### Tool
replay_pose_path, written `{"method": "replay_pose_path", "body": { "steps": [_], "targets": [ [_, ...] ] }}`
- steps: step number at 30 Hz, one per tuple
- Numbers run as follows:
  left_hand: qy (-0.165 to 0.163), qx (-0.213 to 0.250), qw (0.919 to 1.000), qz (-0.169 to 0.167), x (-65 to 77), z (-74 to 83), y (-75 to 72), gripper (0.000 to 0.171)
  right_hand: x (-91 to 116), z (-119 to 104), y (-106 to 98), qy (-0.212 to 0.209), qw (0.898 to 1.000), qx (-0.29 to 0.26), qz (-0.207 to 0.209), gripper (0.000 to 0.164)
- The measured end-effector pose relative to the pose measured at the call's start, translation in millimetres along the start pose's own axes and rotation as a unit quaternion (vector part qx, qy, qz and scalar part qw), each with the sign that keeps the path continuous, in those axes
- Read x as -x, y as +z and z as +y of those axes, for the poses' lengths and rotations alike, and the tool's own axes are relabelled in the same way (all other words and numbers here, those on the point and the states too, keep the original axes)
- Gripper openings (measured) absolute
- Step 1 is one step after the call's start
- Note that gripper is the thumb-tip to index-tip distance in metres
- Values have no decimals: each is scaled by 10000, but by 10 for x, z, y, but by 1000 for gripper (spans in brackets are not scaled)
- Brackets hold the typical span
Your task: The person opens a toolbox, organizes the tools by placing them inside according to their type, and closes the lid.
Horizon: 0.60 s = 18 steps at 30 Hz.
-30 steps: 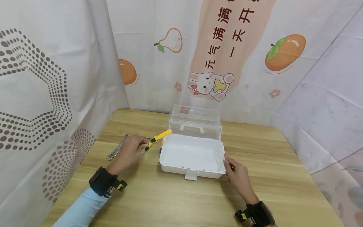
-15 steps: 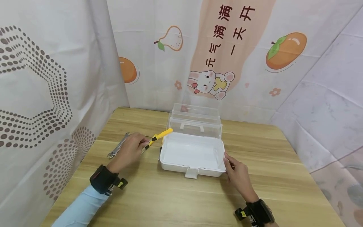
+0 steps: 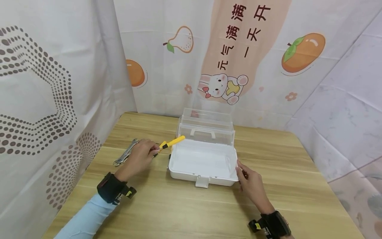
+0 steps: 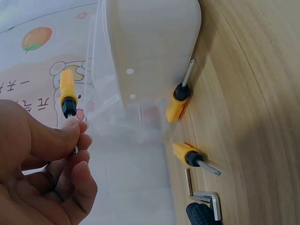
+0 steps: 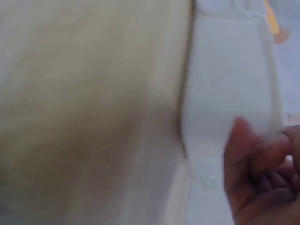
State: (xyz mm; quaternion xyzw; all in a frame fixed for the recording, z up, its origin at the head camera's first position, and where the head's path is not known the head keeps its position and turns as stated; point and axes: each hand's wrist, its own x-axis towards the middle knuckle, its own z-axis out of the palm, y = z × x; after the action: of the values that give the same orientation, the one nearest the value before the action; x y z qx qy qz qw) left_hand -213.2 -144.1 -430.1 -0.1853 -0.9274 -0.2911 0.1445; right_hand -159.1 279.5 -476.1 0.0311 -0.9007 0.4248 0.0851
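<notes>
My left hand pinches a screwdriver by its metal shaft, the yellow and black handle pointing up and towards the box. In the head view that screwdriver's handle stands over the left rim of a white toolbox. The toolbox has its clear lid raised at the back, and its main compartment holds nothing visible. At the right side my right hand grips the box's rim between thumb and fingers; the right wrist view of this is blurred.
Two more yellow and black screwdrivers lie on the table beside the box. Near them are hex keys and a black object, partly cut off. Metal wrenches lie left of my left hand. Curtains hang behind the table.
My left hand has shifted slightly to the right, bringing the screwdriver a little further over the toolbox's left rim. The right hand keeps its hold on the rim.
</notes>
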Motion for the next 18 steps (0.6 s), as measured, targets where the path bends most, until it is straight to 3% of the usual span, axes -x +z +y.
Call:
{"method": "replay_pose_path", "body": {
  "steps": [11,13,18],
  "targets": [
    [30,48,10000,-37,41,-7,13,5,4,-39,-81,475,9951,-757,-430,49],
    [27,86,9999,-44,36,-1,11,5,5,-46,-111,720,9888,-1174,-571,51],
    [-18,86,9999,-97,23,24,-5,6,6,-30,-198,1302,9599,-2253,-1044,60]
  ]
}}
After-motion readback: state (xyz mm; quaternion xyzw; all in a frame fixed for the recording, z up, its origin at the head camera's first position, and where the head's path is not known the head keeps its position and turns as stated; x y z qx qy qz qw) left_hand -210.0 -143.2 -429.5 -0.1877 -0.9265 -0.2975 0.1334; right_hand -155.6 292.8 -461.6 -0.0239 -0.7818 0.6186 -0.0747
